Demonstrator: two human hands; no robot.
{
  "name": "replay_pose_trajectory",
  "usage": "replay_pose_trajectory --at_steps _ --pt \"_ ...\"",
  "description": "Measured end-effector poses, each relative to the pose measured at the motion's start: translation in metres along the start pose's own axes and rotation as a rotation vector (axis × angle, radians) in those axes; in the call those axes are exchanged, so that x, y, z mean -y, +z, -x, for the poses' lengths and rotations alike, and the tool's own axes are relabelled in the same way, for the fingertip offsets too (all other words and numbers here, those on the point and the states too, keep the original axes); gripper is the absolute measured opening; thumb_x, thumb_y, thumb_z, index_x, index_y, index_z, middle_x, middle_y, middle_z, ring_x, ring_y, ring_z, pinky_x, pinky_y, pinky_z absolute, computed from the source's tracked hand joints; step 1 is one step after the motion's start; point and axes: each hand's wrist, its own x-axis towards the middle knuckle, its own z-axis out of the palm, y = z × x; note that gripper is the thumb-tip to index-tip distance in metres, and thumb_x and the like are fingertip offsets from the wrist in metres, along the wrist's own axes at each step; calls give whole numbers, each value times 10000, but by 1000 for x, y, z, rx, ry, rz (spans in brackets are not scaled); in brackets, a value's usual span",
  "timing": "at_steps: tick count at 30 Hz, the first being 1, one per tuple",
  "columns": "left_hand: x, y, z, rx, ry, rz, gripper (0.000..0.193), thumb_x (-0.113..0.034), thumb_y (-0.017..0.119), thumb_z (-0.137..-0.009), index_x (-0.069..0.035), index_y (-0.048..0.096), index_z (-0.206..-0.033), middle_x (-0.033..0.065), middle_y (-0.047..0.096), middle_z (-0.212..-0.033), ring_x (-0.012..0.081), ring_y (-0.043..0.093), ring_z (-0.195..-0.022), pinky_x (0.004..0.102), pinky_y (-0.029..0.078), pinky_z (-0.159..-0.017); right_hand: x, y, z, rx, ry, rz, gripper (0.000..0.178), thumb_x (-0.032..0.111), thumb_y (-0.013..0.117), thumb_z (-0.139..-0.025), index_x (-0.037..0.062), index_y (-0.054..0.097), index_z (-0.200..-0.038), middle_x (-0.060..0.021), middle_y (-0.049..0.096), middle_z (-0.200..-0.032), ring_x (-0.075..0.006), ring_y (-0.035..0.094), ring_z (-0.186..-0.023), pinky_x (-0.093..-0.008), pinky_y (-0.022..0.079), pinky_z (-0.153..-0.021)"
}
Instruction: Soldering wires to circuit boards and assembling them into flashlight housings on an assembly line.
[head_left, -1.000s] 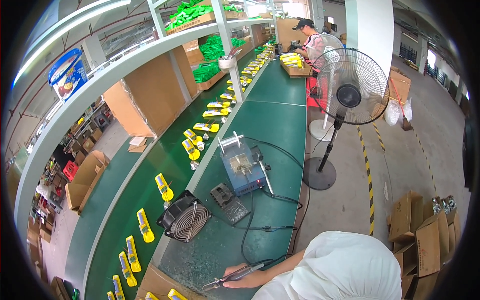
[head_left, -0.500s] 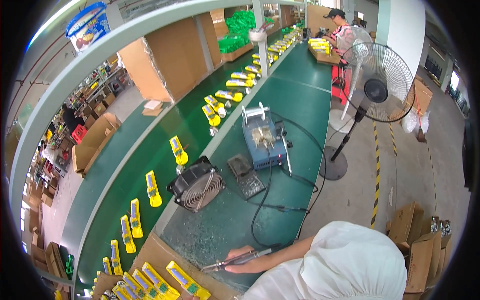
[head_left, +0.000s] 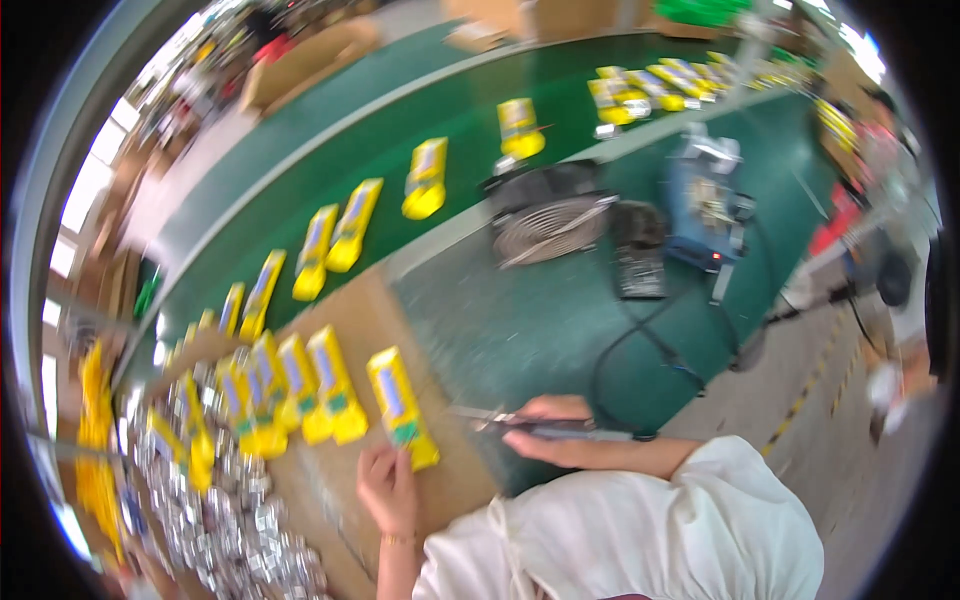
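Observation:
My right hand (head_left: 552, 428) is wrapped round a soldering iron (head_left: 575, 431), its thin metal tip pointing left. A blurred second thin strip shows near that tip. Just beyond the tip lies a yellow plastic casing (head_left: 391, 385) with a pale strip and a small green circuit board (head_left: 405, 433). My left hand (head_left: 387, 487) is closed at the casing's near end, fingertips pinching its edge beside the board. Farther left, several similar yellow casings (head_left: 325, 380) lie in a row on the cardboard sheet (head_left: 365, 310).
Many shiny metal parts (head_left: 225, 510) are heaped at the left. A black fan (head_left: 548, 215), a dark tray (head_left: 638, 250) and a blue soldering station (head_left: 703, 215) with a cable stand on the green bench. Beyond runs a green conveyor (head_left: 460, 120) carrying yellow casings. A person (head_left: 880, 140) sits far right.
My view has swung left and down, bringing my left hand and the metal parts into sight. The soldering iron remains in my right hand, with its tip near the end casing.

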Motion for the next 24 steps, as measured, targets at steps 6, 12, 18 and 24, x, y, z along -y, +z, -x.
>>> replay_pose_trajectory --at_steps 6,12,18,24 --pt "6 4 -6 -74 62 -32 44 -29 649 -735 8 628 -748 119 583 -809 252 575 -694 316 456 -602 7 10 -16 16 -174 81 169 107 710 -735 6 613 -829 -81 629 -705 -131 594 -583 -248 462 -524" --pt "17 6 -5 -102 110 -53 57 -40 661 -729 12 638 -731 88 587 -848 193 558 -689 284 435 -592 4 31 -15 113 -94 61 170 82 691 -750 -14 595 -853 -99 645 -725 -121 608 -594 -240 477 -536" --pt "15 7 -3 -83 30 -42 79 -92 680 -713 -24 644 -693 62 588 -837 214 558 -700 323 418 -637 2 35 -12 152 -44 90 163 67 630 -795 -29 529 -881 -131 633 -738 -168 634 -658 -266 501 -588" --pt "17 9 -4 -84 44 -40 75 -94 677 -708 -30 645 -685 57 582 -827 205 547 -679 320 407 -636 2 39 -13 158 -36 105 159 67 628 -795 -28 526 -872 -126 634 -733 -161 630 -652 -260 499 -586"
